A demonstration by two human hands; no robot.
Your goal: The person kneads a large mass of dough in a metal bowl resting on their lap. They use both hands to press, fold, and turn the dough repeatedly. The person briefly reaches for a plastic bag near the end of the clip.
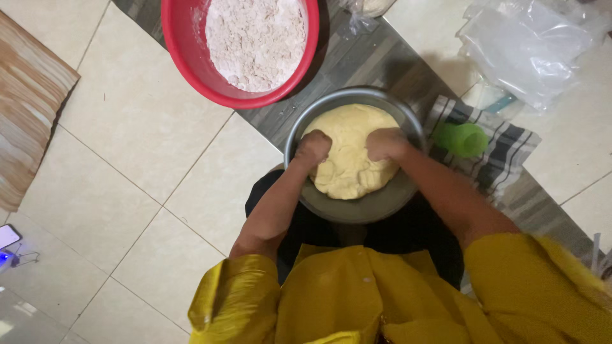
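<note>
While both fists press side by side, the left hand (312, 148) and right hand (385, 144) are clenched into the pale dough (349, 167) directly beneath the knuckles, inside the grey metal bowl (357, 210). Up-left of the fingers sits a red basin (185, 51) of flour (255, 39); right of them, a green cup (461, 139) and clear plastic bags (523, 44).

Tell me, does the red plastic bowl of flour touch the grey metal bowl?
Apart. The head view shows dark floor between the red plastic bowl and the grey metal bowl.
</note>
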